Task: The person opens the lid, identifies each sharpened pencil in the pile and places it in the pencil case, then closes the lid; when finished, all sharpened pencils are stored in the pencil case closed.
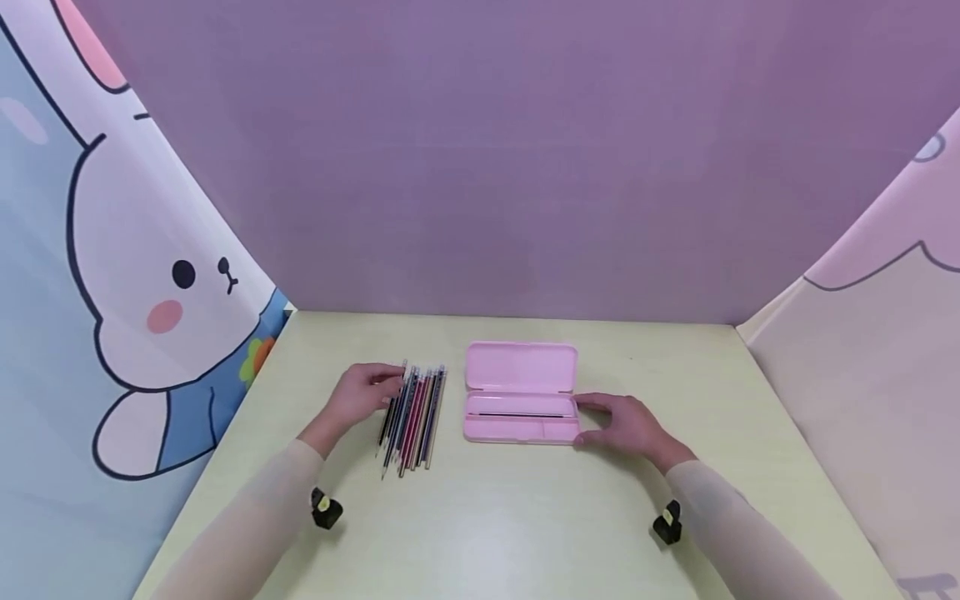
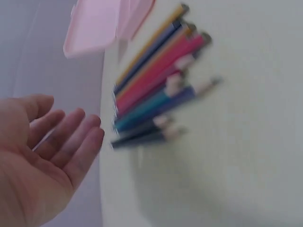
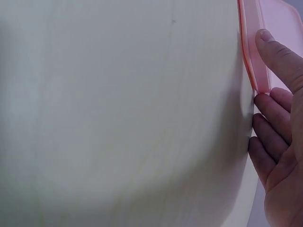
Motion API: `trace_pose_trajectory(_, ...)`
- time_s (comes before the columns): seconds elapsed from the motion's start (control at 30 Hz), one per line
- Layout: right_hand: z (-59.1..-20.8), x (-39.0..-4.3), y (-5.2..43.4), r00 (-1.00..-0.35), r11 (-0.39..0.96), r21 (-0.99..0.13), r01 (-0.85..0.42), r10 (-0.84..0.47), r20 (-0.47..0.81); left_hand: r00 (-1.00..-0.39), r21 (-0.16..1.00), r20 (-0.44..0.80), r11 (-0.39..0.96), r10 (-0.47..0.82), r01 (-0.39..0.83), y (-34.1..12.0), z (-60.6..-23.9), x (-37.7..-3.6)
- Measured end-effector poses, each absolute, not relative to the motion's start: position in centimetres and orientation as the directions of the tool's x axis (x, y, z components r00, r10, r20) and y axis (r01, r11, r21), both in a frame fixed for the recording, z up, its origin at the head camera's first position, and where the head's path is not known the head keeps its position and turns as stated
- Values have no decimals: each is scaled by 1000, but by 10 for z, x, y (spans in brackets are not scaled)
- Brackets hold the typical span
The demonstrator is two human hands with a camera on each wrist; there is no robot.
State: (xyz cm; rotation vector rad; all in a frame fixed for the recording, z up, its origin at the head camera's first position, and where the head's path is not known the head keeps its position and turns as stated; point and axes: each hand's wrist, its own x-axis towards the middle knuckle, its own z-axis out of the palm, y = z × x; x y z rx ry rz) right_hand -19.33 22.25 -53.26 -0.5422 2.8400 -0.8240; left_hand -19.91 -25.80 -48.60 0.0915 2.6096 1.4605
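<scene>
A pink pencil case lies with its lid back on the table, and one thin dark pencil lies along its tray. To its left, several pencils in dark, red, blue and yellow lie side by side in a loose row. My left hand is over the far left end of that row; in the left wrist view its fingers are loosely bent, with nothing in them. At the case's right end is my right hand, thumb by the near corner and extended fingers by the hinge side, right at the rim.
The pale table meets a purple backdrop at its far edge. A rabbit-print cloth hangs along the left, a pink and cream cloth along the right. Each wrist carries a small black device.
</scene>
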Motion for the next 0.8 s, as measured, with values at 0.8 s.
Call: trace_pose_trajectory(0.8, -533, -183, 214, -938, 812, -505, -292, -347, -15, -961, 839, -272, 501, 45, -214, -283, -518, -192)
